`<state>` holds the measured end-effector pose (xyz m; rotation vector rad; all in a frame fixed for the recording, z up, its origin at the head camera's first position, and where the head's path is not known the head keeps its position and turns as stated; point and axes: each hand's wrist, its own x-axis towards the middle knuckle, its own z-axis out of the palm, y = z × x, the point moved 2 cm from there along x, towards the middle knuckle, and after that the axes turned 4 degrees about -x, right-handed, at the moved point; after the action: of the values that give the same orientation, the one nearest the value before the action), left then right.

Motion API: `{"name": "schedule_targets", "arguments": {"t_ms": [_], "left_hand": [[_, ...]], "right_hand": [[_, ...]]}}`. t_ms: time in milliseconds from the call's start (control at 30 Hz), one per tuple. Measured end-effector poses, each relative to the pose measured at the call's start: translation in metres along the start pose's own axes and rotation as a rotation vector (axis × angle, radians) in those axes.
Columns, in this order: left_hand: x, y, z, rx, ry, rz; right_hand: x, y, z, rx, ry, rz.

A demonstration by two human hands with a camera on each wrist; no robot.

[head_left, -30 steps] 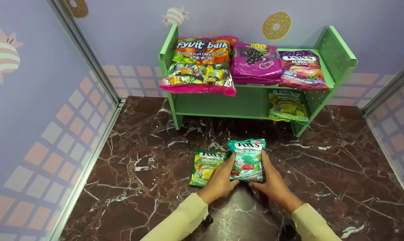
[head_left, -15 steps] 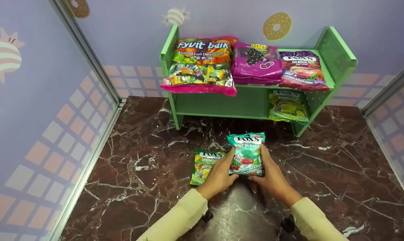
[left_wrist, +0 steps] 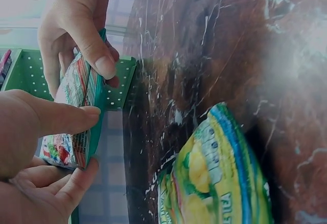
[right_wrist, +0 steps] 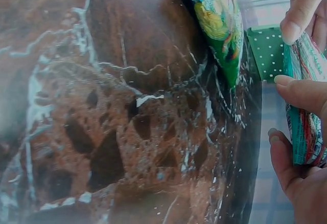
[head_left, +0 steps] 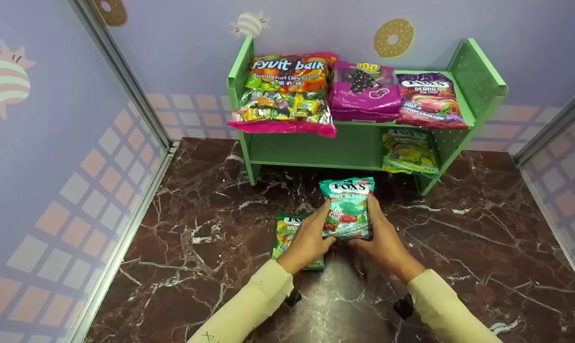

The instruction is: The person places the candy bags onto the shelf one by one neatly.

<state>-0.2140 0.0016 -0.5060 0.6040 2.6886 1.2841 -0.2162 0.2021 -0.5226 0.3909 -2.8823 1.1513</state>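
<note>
A teal Fox's Mint Blossom candy bag (head_left: 348, 209) is held up between both hands, its printed front facing the head camera. My left hand (head_left: 307, 242) grips its left side, and my right hand (head_left: 386, 245) grips the right side. In both wrist views the thumbs press on the candy bag's lower edge (left_wrist: 87, 116) while fingers curl behind it. On the marble surface below lies a yellow-green Fox's Spring candy bag (head_left: 287, 233), partly covered by the left hand and forearm in the head view.
A green two-tier shelf (head_left: 311, 147) stands behind. Its top bears a Fyvit Baik bag (head_left: 287, 90), a purple grape-printed bag (head_left: 365, 95) and a Fox's Berries bag (head_left: 430, 100). Another yellow-green Fox's bag (head_left: 409, 150) sits at the lower tier's right end. Patterned walls enclose the sides.
Both hands have raised the Mint Blossom bag and carried it forward, toward the shelf and slightly left. The yellow-green bag on the marble is now more covered by the left hand.
</note>
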Motion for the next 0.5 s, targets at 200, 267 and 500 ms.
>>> {"name": "schedule_targets", "arguments": {"t_ms": [200,267,500], "left_hand": [[0.003,0.000,-0.007,-0.013,-0.002,0.010],[0.005,0.000,-0.009,-0.023,-0.005,0.010],[0.012,-0.001,-0.014,-0.015,-0.003,0.007]], "right_hand": [[0.007,-0.004,-0.001,-0.009,0.008,-0.008],[0.010,-0.006,-0.002,-0.012,0.012,-0.010],[0.020,-0.010,-0.005,-0.024,-0.015,0.013]]}}
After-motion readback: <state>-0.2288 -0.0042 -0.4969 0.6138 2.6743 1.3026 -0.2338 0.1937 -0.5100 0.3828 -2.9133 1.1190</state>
